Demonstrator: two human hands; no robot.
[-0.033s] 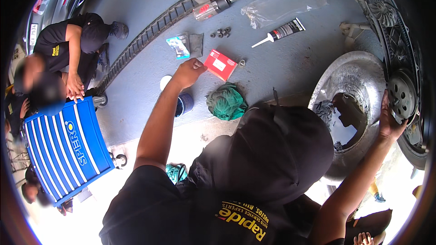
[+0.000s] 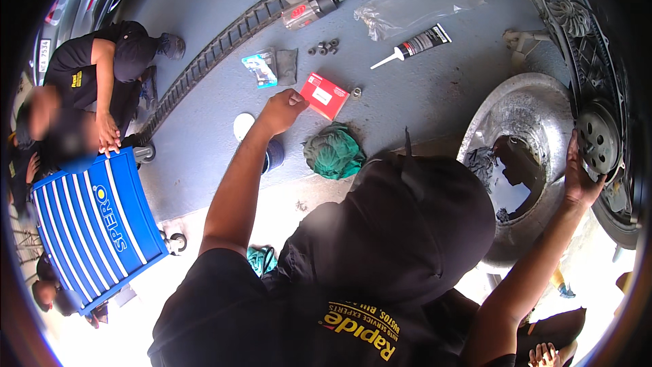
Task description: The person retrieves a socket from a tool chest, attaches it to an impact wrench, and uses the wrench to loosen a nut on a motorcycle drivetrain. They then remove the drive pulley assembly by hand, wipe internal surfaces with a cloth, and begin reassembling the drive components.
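My left hand [image 2: 281, 111] is closed, its fingertips at the near left corner of a red box [image 2: 325, 96] on the floor. Whether it pinches anything is hidden. Low on the right, my right hand [image 2: 584, 177] grips the rim of a round metal clutch bell [image 2: 599, 141] with several holes, on the open side of a scooter engine [image 2: 572, 13]. Beside that hand stands a large metal basin [image 2: 481, 122] with dark, shiny liquid inside. A crumpled green rag [image 2: 333, 152] lies below the box. My left forearm partly hides a dark blue can [image 2: 274, 155].
On the grey floor lie an impact wrench [image 2: 305, 12], several dark rollers [image 2: 323, 47], a clear plastic bag [image 2: 421, 5], a sealant tube [image 2: 422, 42], and a blue-white packet [image 2: 261, 68]. A blue tool chest [image 2: 102, 217] stands left, with a co-worker [image 2: 112, 61] crouching behind it.
The whole view has shifted slightly left. My left hand now overlaps the red box's corner a little more, and the blue can is more hidden. My right hand stays on the clutch bell.
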